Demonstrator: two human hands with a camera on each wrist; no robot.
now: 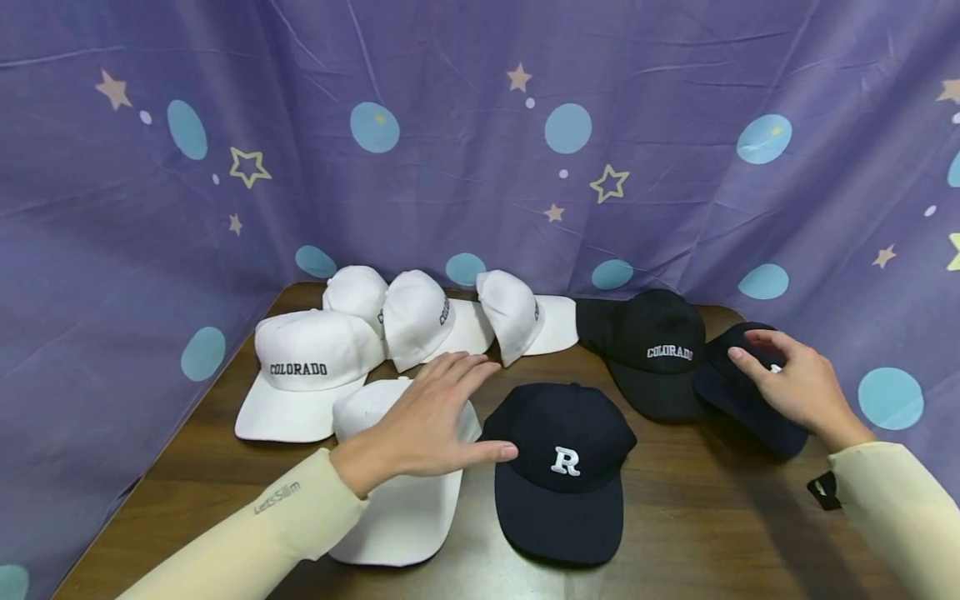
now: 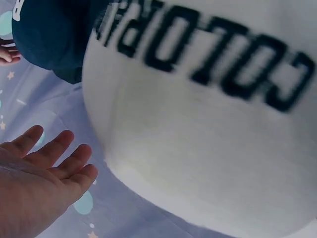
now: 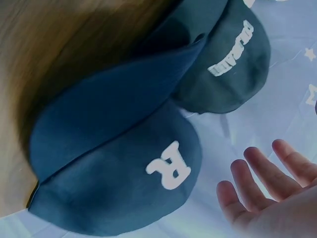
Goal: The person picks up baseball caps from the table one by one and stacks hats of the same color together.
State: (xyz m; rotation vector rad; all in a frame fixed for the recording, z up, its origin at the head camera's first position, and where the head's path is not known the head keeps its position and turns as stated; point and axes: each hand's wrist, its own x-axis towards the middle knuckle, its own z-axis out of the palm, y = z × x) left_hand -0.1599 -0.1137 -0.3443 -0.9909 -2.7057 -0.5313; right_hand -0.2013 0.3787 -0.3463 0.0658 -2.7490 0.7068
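My left hand [image 1: 423,425] is spread, thumb apart, above the front white cap [image 1: 401,521], hiding part of its crown. In the left wrist view that cap's "COLORADO" lettering [image 2: 208,54] fills much of the picture, with the fingers beside the crown. At the right, my right hand [image 1: 806,387], fingers loosely bent, hovers over a navy cap [image 1: 738,396] and partly covers it. The right wrist view shows this cap's white "R" [image 3: 171,166] and the fingers apart from it. Between the hands lies another navy cap [image 1: 558,525], its brim toward me.
More white caps stand at the back left, including a "COLORADO" one [image 1: 296,346] and two sideways ones [image 1: 416,321]. A black "COLORADO" cap [image 1: 656,333] adjoins the right navy cap. A small black piece [image 1: 825,490] lies by my right sleeve. Purple curtain [image 1: 465,50] surrounds the wooden table [image 1: 675,542].
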